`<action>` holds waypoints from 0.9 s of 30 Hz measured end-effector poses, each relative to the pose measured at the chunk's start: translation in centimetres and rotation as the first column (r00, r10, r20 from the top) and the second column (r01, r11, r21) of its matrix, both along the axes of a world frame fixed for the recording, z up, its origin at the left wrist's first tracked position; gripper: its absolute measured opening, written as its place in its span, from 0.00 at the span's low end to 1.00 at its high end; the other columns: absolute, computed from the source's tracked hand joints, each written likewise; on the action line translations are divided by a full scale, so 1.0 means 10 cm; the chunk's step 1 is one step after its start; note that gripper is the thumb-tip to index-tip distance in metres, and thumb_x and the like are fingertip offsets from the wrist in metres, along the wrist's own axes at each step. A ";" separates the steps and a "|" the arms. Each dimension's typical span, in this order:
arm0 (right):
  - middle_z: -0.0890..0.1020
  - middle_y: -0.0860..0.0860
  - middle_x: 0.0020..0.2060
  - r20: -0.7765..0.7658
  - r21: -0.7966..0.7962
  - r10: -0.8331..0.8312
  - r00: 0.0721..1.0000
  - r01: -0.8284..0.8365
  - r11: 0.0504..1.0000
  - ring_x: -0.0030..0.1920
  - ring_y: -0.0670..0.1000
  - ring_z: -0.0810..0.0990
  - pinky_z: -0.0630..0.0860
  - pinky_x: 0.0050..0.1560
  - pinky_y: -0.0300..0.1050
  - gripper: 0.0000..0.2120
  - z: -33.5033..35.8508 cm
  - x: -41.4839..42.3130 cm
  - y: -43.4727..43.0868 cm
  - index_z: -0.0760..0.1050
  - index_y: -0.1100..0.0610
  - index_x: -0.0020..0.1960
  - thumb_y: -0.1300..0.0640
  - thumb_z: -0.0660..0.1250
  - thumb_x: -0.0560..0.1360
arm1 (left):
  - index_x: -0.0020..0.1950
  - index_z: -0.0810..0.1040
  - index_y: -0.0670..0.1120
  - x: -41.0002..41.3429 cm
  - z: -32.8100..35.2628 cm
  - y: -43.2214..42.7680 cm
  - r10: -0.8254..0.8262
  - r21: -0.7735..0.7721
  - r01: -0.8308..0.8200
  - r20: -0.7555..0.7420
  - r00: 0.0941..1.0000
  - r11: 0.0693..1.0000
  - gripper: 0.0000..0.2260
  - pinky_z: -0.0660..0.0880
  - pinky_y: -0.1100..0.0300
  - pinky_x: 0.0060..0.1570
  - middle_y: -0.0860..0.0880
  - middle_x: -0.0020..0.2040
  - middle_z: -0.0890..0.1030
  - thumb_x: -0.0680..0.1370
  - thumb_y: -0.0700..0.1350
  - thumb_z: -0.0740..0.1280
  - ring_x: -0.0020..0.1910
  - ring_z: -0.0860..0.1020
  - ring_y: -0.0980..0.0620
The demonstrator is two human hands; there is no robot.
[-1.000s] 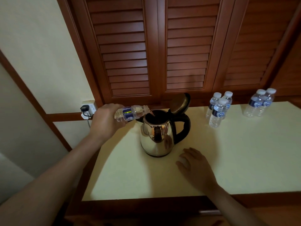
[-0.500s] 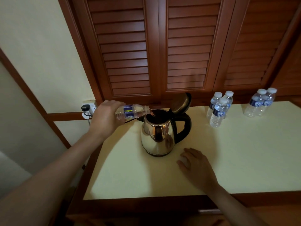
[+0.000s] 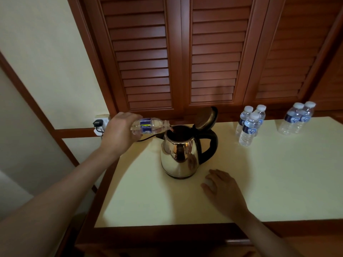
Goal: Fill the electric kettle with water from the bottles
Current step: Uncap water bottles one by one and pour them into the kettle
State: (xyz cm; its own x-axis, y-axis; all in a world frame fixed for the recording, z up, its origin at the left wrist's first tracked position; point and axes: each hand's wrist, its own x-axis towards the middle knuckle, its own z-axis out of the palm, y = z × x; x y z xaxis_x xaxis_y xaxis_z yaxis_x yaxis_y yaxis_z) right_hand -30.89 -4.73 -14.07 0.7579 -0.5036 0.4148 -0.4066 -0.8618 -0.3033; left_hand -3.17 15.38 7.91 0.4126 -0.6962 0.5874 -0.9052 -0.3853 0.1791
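Observation:
A shiny steel electric kettle [image 3: 179, 156] with a black handle stands on the cream table [image 3: 269, 182], its lid [image 3: 206, 116] flipped up. My left hand [image 3: 120, 132] grips a small clear water bottle [image 3: 150, 125] lying almost level, its mouth over the kettle's open top. My right hand [image 3: 222, 190] rests flat on the table just right of the kettle's base, over a small white thing, perhaps the bottle's cap; it is too hidden to be sure.
Three capped bottles [image 3: 249, 125] stand behind and right of the kettle, two more [image 3: 297, 118] at the far right. A wall socket with a black plug [image 3: 98, 124] sits left of the table. Louvred wooden doors [image 3: 185, 52] rise behind. The table's front edge is near me.
The bottle has tipped slightly flatter over the kettle's mouth. My right hand and the kettle have stayed put.

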 end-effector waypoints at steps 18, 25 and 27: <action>0.81 0.48 0.60 -0.017 0.009 -0.009 1.000 0.009 1.000 0.65 0.50 0.74 0.72 0.62 0.51 0.18 0.01 0.00 -0.01 0.80 0.51 0.54 0.39 0.61 0.76 | 0.61 0.82 0.42 -0.01 0.10 -0.02 -0.030 0.043 0.028 0.051 0.998 0.999 0.22 0.67 0.57 0.45 0.44 0.54 0.84 0.68 0.37 0.79 0.54 0.78 0.42; 0.81 0.49 0.59 0.032 0.003 -0.020 0.999 0.020 1.000 0.63 0.52 0.76 0.75 0.60 0.51 0.17 0.05 -0.01 0.03 0.80 0.51 0.52 0.41 0.63 0.75 | 0.59 0.82 0.42 -0.02 0.15 -0.04 -0.046 0.062 0.041 0.096 0.994 0.997 0.20 0.67 0.57 0.44 0.43 0.53 0.84 0.68 0.36 0.79 0.53 0.78 0.41; 0.81 0.50 0.59 0.045 0.010 -0.019 0.999 0.019 1.000 0.62 0.52 0.76 0.75 0.60 0.51 0.17 0.05 -0.01 0.03 0.80 0.52 0.53 0.41 0.64 0.74 | 0.59 0.82 0.42 -0.02 0.17 -0.04 -0.054 0.073 0.046 0.109 0.993 0.996 0.20 0.69 0.56 0.44 0.44 0.53 0.84 0.68 0.37 0.79 0.53 0.77 0.42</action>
